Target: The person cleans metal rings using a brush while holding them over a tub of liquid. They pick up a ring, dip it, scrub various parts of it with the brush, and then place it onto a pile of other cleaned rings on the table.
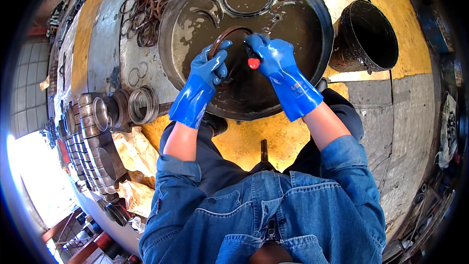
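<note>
My left hand [205,71], in a wet blue rubber glove, is closed on a brown metal ring [229,31], which it holds tilted above a wide round metal basin [166,44]. In my right hand [278,63], gloved the same way, is a black-handled tool with a red end [253,63]. The fist hides its working end, so its kind does not show; it meets the ring's right side. Dark liquid fills the basin. At its far side a large ring [224,6] lies partly in the liquid, with curved parts of other rings beside it.
A heap of brown rings [159,2] lies beyond the basin's left side. To the right, a black, dirty bucket [340,44] leans its mouth toward me. Metal rings and cylinders [88,122] stand in rows at left, near crumpled brown paper [137,151]. Yellow and grey flooring [371,102] surrounds me.
</note>
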`<action>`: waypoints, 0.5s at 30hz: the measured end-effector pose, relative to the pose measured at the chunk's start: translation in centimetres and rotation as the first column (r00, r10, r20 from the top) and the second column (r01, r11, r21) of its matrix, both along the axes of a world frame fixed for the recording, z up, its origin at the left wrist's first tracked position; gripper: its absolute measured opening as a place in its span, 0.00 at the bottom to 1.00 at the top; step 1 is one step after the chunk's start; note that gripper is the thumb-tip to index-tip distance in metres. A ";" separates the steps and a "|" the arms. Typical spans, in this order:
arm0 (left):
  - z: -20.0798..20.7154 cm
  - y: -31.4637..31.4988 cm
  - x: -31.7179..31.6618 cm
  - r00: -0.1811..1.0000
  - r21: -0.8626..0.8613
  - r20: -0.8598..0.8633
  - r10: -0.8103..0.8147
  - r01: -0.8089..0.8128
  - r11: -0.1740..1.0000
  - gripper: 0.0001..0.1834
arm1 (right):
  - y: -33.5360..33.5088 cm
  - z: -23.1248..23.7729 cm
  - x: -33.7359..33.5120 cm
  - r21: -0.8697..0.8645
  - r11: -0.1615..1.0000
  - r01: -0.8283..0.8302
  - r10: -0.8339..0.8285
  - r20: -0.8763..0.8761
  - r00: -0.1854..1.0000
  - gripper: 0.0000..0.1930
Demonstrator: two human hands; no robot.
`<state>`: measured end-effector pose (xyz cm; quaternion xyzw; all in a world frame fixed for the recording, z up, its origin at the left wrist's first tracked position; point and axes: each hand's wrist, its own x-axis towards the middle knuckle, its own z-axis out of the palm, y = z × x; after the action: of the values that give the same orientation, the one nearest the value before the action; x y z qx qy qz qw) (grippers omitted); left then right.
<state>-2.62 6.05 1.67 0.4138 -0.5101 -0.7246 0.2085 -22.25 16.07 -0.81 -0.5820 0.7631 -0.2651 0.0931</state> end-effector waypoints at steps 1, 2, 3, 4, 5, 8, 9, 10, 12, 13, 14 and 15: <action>0.3 0.1 -0.2 1.000 -0.008 -0.002 -0.010 0.010 1.000 0.18 | 0.1 -0.6 0.2 0.045 0.996 0.080 -0.084 0.109 0.991 0.11; 0.5 0.1 -0.4 1.000 -0.015 -0.004 -0.020 0.020 1.000 0.18 | 0.3 -0.9 0.5 0.099 0.983 0.153 -0.171 0.212 0.962 0.11; 0.4 0.2 -0.4 1.000 -0.029 -0.012 -0.026 0.026 0.999 0.18 | 0.4 -1.2 0.6 0.160 0.962 0.219 -0.260 0.307 0.916 0.11; 0.2 0.2 -0.5 0.999 -0.042 -0.019 -0.033 0.032 0.999 0.17 | 0.0 -1.5 0.1 0.304 0.932 0.197 -0.313 0.404 0.859 0.15; 0.2 0.2 -0.4 0.999 -0.059 -0.023 -0.036 0.034 0.998 0.17 | 0.0 -1.4 0.2 0.362 0.923 0.130 -0.320 0.533 0.783 0.16; -0.2 -0.1 0.0 0.999 -0.069 -0.030 -0.034 0.031 0.997 0.17 | 1.4 -1.7 0.5 0.377 0.923 -0.075 -0.323 0.867 0.379 0.20; -0.2 -0.1 0.0 0.999 -0.067 -0.026 -0.025 0.023 0.998 0.18 | 2.1 -1.2 1.2 0.296 0.951 -0.091 -0.268 0.933 0.241 0.19; -0.2 0.0 -0.1 1.000 -0.064 -0.022 -0.016 0.014 0.998 0.18 | 2.6 -0.7 1.8 0.213 0.973 -0.094 -0.204 0.974 0.097 0.18; -0.1 0.2 -0.4 1.000 -0.061 0.003 -0.003 0.003 0.998 0.19 | 2.3 0.4 2.2 0.156 0.985 -0.070 -0.162 0.983 -0.085 0.14; 0.1 0.2 -0.5 1.000 -0.061 0.022 0.002 0.000 0.998 0.19 | 1.9 0.2 1.7 0.147 0.987 -0.063 -0.142 0.987 0.075 0.14; 0.2 0.3 -0.5 0.999 -0.061 0.044 0.009 -0.006 0.998 0.19 | 1.2 0.3 1.1 0.136 0.989 -0.061 -0.118 0.966 0.231 0.15; 0.2 0.3 -0.4 0.999 -0.064 0.038 0.011 -0.009 0.998 0.19 | 0.6 0.4 0.6 0.124 0.991 -0.060 -0.092 0.920 0.381 0.15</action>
<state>-3.02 6.34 1.89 0.4234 -0.5346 -0.6989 0.2155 -21.65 16.71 -0.44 -0.3207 0.6039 -0.4922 0.5388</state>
